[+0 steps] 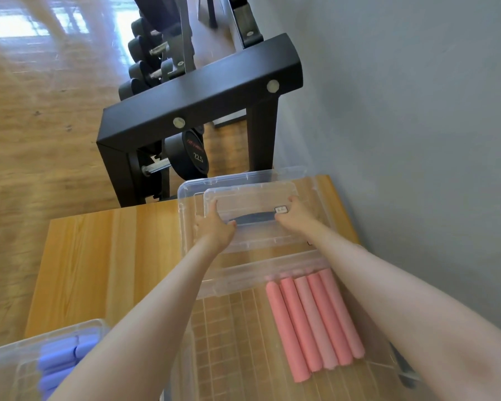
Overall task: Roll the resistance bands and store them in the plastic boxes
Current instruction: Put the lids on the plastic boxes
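Observation:
Several rolled pink bands (315,319) lie side by side in a clear plastic box (237,342) near me. Beyond it sits another clear plastic box (185,198), and over it I hold a clear lid (252,198) with a dark handle. My left hand (214,225) grips the lid's left edge, and my right hand (294,215) grips its right edge. A third clear box (9,360) at the lower left holds several rolled blue bands (61,360).
The boxes rest on a wooden table (104,256) against a grey wall (417,140). Behind the table stands a black dumbbell rack (197,91) with dumbbells (191,154). Wooden floor (41,111) lies to the left.

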